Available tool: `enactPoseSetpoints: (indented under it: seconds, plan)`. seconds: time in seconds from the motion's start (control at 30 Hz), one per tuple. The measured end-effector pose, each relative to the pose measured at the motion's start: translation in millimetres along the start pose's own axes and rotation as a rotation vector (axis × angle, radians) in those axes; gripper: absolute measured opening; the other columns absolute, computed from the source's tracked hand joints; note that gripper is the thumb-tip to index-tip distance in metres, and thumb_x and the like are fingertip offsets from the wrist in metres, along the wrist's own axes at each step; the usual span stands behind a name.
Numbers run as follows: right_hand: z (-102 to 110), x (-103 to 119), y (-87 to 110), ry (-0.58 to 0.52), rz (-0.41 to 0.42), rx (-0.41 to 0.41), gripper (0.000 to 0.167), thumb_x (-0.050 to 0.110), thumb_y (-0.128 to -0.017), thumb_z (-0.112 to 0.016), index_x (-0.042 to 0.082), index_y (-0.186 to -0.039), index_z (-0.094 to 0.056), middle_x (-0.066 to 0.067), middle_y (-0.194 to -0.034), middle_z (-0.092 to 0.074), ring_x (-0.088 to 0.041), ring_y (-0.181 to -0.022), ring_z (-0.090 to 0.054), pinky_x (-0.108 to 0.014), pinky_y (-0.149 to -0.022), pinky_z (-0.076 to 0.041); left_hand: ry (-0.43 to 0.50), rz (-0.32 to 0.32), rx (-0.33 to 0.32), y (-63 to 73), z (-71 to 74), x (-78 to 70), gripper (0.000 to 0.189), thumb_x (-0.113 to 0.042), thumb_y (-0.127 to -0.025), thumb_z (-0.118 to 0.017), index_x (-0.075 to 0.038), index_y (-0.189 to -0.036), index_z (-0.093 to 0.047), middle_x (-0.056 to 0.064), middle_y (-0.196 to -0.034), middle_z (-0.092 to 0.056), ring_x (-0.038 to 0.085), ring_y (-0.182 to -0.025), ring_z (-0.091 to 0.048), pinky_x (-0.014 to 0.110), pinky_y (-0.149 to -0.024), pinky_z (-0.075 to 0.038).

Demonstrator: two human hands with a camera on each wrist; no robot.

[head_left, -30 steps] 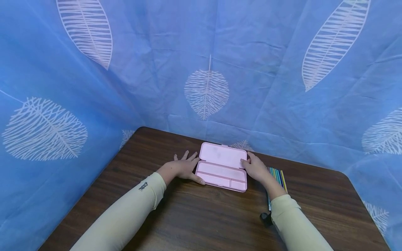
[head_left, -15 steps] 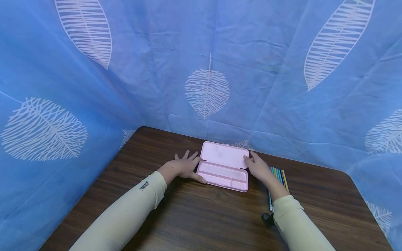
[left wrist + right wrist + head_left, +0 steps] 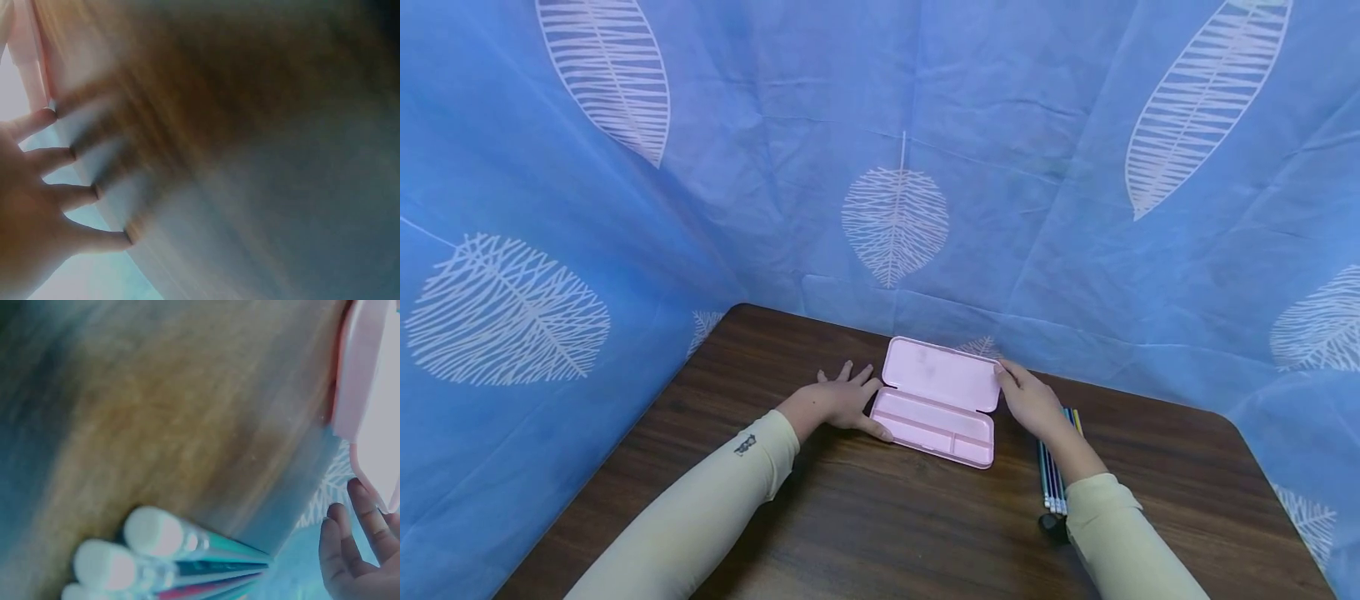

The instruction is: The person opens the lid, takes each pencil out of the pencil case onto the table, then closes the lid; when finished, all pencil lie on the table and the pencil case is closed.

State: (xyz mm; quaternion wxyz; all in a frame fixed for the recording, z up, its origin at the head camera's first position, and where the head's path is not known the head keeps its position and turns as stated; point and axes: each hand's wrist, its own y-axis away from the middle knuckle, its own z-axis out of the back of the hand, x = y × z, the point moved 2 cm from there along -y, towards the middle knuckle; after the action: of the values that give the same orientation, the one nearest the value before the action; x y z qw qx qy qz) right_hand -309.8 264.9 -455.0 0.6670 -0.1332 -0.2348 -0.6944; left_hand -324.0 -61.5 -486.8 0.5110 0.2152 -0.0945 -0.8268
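Observation:
A pink pencil case (image 3: 940, 372) lies open on the dark wooden table, its lid leaning back toward the curtain. The lower tray (image 3: 917, 410) has several compartments with nothing in them. My left hand (image 3: 841, 405) is spread at the case's left side, its thumb along the front left corner. In the left wrist view, the fingers (image 3: 59, 199) are spread apart. At the lid's right edge, my right hand (image 3: 1028, 406) pinches it, thumb on the inner face and fingers behind. Several pencils (image 3: 1051, 477) lie under the right forearm, partly hidden; their white erasers (image 3: 153, 532) show in the right wrist view.
A small black object (image 3: 1054, 527) sits by the right sleeve. A blue curtain (image 3: 992, 208) with white leaf prints hangs close behind the table (image 3: 880, 517).
My right hand has moved slightly right and toward me, taking the lid along; the case has turned a little. The left hand has hardly moved.

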Motion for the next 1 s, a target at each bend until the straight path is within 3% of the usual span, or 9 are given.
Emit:
enactPoseSetpoints:
  seconds: [0.17,0.37,0.5,0.6,0.73,0.83,1.0]
  plan:
    - [4,6,5.0,-0.013,0.056,-0.05,0.073,0.062,-0.113,-0.022,0.011,-0.163,-0.039,-0.027,-0.165,-0.046,-0.054,-0.153,-0.041,-0.07,-0.122,-0.037,0.019,-0.002,-0.003,-7.1,-4.3,4.8,0.112,-0.09,-0.083,-0.061,-0.027,-0.169,-0.027,0.011,-0.183,-0.005,0.047,-0.169,0.004,0.085,-0.123,-0.009]
    - [0,16,16.3,-0.005,0.171,0.008,0.071,0.061,-0.114,-0.022,0.013,-0.162,-0.043,-0.025,-0.163,-0.051,-0.052,-0.153,-0.044,-0.071,-0.121,-0.038,0.016,-0.01,-0.031,-19.7,-14.4,13.7,0.117,-0.099,-0.076,-0.056,-0.031,-0.168,-0.028,0.008,-0.184,-0.005,0.045,-0.169,0.005,0.088,-0.121,-0.007]
    - [1,15,23.8,-0.009,0.265,0.073,0.058,0.051,-0.116,-0.033,0.014,-0.157,-0.052,-0.023,-0.156,-0.059,-0.048,-0.143,-0.057,-0.067,-0.115,-0.047,0.025,0.002,-0.026,-4.4,-6.7,5.4,0.113,-0.091,-0.083,-0.061,-0.027,-0.17,-0.027,0.008,-0.184,-0.007,0.044,-0.169,0.002,0.085,-0.124,-0.008]
    - [7,7,29.1,-0.026,0.342,0.151,0.049,0.048,-0.114,-0.046,0.021,-0.151,-0.061,-0.018,-0.154,-0.062,-0.044,-0.142,-0.058,-0.065,-0.113,-0.049,0.026,0.011,-0.021,6.5,-0.5,-0.3,0.111,-0.086,-0.087,-0.062,-0.026,-0.172,-0.022,0.007,-0.184,-0.005,0.043,-0.169,0.004,0.082,-0.126,-0.008]
    - [9,1,33.6,-0.008,0.396,0.25,0.047,0.051,-0.109,-0.058,0.028,-0.149,-0.065,-0.018,-0.158,-0.058,-0.047,-0.148,-0.051,-0.066,-0.114,-0.049,0.033,0.009,-0.027,6.8,0.3,0.5,0.117,-0.087,-0.086,-0.063,-0.024,-0.173,-0.017,0.007,-0.184,-0.003,0.042,-0.17,0.005,0.082,-0.126,-0.006]
    - [4,1,35.3,0.017,0.422,0.299,0.05,0.046,-0.107,-0.064,0.023,-0.152,-0.063,-0.022,-0.161,-0.053,-0.051,-0.149,-0.048,-0.068,-0.115,-0.047,0.057,0.003,-0.04,6.4,0.2,1.0,0.118,-0.085,-0.085,-0.065,-0.023,-0.173,-0.017,0.007,-0.184,-0.005,0.042,-0.17,0.004,0.082,-0.126,-0.006]
    - [-5,4,36.7,0.057,0.462,0.304,0.06,0.042,-0.102,-0.073,0.017,-0.155,-0.059,-0.026,-0.163,-0.048,-0.053,-0.15,-0.044,-0.071,-0.118,-0.041,0.106,-0.019,-0.054,7.2,0.2,0.7,0.114,-0.082,-0.084,-0.071,-0.029,-0.17,-0.019,0.008,-0.184,-0.007,0.044,-0.169,0.004,0.084,-0.125,-0.004]
